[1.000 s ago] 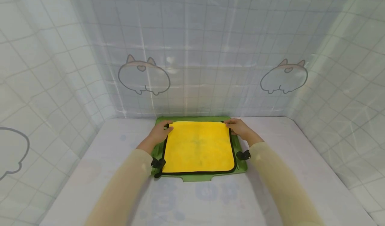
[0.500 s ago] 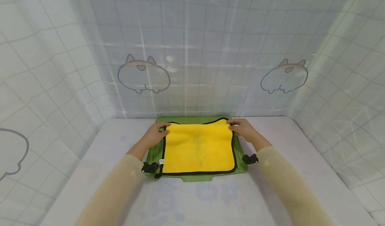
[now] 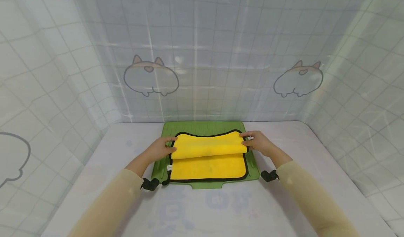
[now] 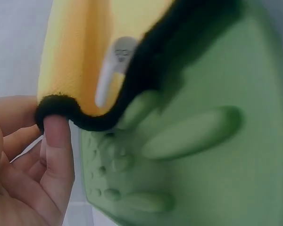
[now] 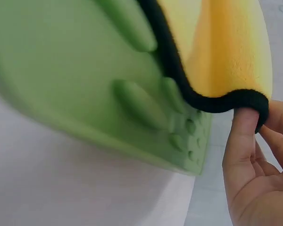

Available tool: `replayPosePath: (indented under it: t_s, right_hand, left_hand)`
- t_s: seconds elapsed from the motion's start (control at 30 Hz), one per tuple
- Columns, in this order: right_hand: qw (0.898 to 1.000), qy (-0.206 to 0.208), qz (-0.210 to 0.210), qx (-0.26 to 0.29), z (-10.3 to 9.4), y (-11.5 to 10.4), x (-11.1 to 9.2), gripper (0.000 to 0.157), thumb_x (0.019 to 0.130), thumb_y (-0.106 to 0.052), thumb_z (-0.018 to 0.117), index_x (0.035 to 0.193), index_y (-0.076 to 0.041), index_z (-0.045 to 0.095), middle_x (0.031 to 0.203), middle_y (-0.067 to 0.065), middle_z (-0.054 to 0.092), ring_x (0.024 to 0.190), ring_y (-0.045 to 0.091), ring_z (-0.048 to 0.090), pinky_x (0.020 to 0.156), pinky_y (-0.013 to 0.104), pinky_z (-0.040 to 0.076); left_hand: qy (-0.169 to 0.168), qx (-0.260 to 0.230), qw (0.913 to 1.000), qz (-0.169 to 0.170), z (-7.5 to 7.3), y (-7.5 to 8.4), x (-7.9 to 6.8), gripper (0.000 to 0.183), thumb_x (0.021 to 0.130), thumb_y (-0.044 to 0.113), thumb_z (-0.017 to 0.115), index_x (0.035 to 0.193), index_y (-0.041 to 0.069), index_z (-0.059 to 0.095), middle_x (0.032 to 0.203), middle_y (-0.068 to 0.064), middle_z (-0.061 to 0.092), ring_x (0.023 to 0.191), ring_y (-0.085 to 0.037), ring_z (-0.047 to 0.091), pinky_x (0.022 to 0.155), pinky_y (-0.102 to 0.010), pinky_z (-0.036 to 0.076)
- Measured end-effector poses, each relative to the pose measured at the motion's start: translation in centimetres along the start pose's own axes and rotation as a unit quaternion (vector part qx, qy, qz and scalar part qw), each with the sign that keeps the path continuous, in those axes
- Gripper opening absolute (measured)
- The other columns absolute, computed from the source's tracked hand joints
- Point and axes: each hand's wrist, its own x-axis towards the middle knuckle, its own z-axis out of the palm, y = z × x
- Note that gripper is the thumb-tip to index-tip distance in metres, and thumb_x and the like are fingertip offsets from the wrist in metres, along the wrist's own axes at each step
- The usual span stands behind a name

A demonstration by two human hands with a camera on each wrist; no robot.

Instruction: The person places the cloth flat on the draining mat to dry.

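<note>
A yellow cloth (image 3: 208, 167) with a black border lies on a green ribbed tray (image 3: 205, 126), its far part folded over toward the person. My left hand (image 3: 159, 149) pinches the fold at its left edge between thumb and fingers; in the left wrist view the black border (image 4: 96, 122) curves over that thumb. On the other side my right hand (image 3: 258, 142) pinches the fold's right edge, and the right wrist view has the border (image 5: 217, 104) bent round the thumb. A small white label (image 3: 169, 168) sticks out at the cloth's left side.
The tray rests on a white table (image 3: 208, 212) with faint blue prints, close to the back curtain (image 3: 221, 54), which has a grid and cartoon animals. Curtains also hang at left and right. Small black devices (image 3: 149, 184) are strapped at both wrists.
Both hands have drawn the cloth's far edge up and toward the person, forming a fold over the near part. More of the tray's far side now shows.
</note>
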Motion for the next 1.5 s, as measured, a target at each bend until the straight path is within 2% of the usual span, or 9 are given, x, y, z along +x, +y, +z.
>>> replayPosePath:
  t_s: [0.07, 0.17, 0.3, 0.4, 0.5, 0.63, 1.0, 1.23, 1.5]
  right_hand:
    - [1.0, -0.005, 0.003, -0.013, 0.3, 0.2, -0.2, 0.041, 0.087, -0.019, 0.065, 0.127, -0.017, 0.056, 0.134, 0.009, 0.045, 0.071, 0.018, 0.052, 0.073, 0.033, 0.05]
    - [0.999, -0.009, 0.006, -0.036, 0.7, 0.5, -0.4, 0.041, 0.086, -0.018, 0.067, 0.126, -0.016, 0.058, 0.133, 0.011, 0.047, 0.073, 0.018, 0.057, 0.07, 0.032, 0.051]
    - [0.997, -0.017, 0.005, -0.072, 1.2, 0.4, -0.6, 0.041, 0.083, -0.017, 0.069, 0.123, -0.015, 0.06, 0.133, 0.011, 0.047, 0.083, 0.017, 0.061, 0.071, 0.031, 0.054]
    - [0.995, -0.027, -0.004, -0.095, 1.3, 0.0, -0.6, 0.041, 0.084, -0.016, 0.069, 0.123, -0.015, 0.059, 0.131, 0.01, 0.048, 0.082, 0.017, 0.06, 0.07, 0.031, 0.053]
    - [0.993, -0.035, -0.016, -0.114, 1.1, -0.3, -0.5, 0.039, 0.086, -0.018, 0.066, 0.124, -0.015, 0.059, 0.127, 0.009, 0.051, 0.076, 0.018, 0.058, 0.067, 0.031, 0.052]
    - [0.991, -0.031, -0.029, -0.124, 0.7, -0.5, 0.0, 0.031, 0.089, -0.023, 0.062, 0.12, -0.015, 0.061, 0.121, 0.006, 0.056, 0.076, 0.018, 0.056, 0.068, 0.032, 0.051]
    - [0.99, -0.008, -0.029, -0.139, 0.4, -0.4, 1.4, 0.029, 0.088, -0.019, 0.063, 0.117, -0.016, 0.064, 0.119, 0.006, 0.056, 0.076, 0.02, 0.054, 0.066, 0.032, 0.049]
    - [0.99, 0.029, -0.046, -0.133, -0.1, -1.8, 2.3, 0.032, 0.09, -0.02, 0.062, 0.122, -0.019, 0.061, 0.133, 0.009, 0.048, 0.11, 0.025, 0.051, 0.086, 0.038, 0.047]
    - [0.992, 0.065, -0.048, -0.097, -0.5, -3.2, 3.9, 0.035, 0.092, -0.017, 0.058, 0.127, -0.019, 0.056, 0.137, 0.008, 0.043, 0.104, 0.029, 0.053, 0.084, 0.041, 0.049]
  left_hand:
    - [-0.002, 0.01, 0.9999, -0.004, 0.3, -0.2, -0.2, 0.053, 0.09, 0.032, 0.06, 0.139, 0.021, 0.042, 0.135, -0.006, 0.047, 0.084, -0.022, 0.061, 0.07, -0.037, 0.05]
    - [-0.005, 0.018, 0.9997, -0.016, 0.7, -0.5, -0.5, 0.054, 0.089, 0.031, 0.062, 0.138, 0.021, 0.043, 0.109, -0.005, 0.063, 0.059, -0.018, 0.053, 0.052, -0.031, 0.044]
    - [-0.001, 0.01, 0.9994, -0.033, 1.1, -0.8, -0.9, 0.054, 0.086, 0.028, 0.065, 0.136, 0.021, 0.046, 0.085, 0.0, 0.065, 0.054, -0.017, 0.052, 0.045, -0.03, 0.042]
    - [0.008, 0.013, 0.9994, -0.032, 1.2, -1.0, -1.0, 0.052, 0.086, 0.03, 0.066, 0.134, 0.023, 0.048, 0.098, 0.002, 0.064, 0.064, -0.019, 0.058, 0.051, -0.033, 0.046]
    - [0.018, 0.033, 0.9992, -0.016, 1.1, -1.1, -0.9, 0.048, 0.088, 0.037, 0.061, 0.133, 0.024, 0.05, 0.116, -0.003, 0.061, 0.091, -0.023, 0.061, 0.071, -0.04, 0.051]
    - [0.028, 0.034, 0.999, -0.003, 0.9, -0.7, -0.3, 0.042, 0.092, 0.042, 0.053, 0.13, 0.024, 0.053, 0.129, -0.004, 0.053, 0.114, -0.027, 0.052, 0.09, -0.048, 0.044]
    - [0.025, -0.001, 0.9997, -0.007, 0.9, -1.0, 1.2, 0.035, 0.09, 0.024, 0.061, 0.125, 0.02, 0.058, 0.128, -0.004, 0.054, 0.107, -0.023, 0.056, 0.079, -0.035, 0.052]
    - [0.062, -0.028, 0.9976, -0.017, 0.2, -0.6, 1.7, 0.036, 0.09, 0.024, 0.061, 0.126, 0.025, 0.056, 0.126, -0.007, 0.054, 0.107, -0.026, 0.057, 0.074, -0.035, 0.052]
    - [0.117, -0.028, 0.9926, -0.016, -0.4, -0.4, 3.7, 0.041, 0.091, 0.023, 0.06, 0.13, 0.026, 0.052, 0.114, -0.01, 0.06, 0.067, -0.022, 0.057, 0.048, -0.031, 0.043]
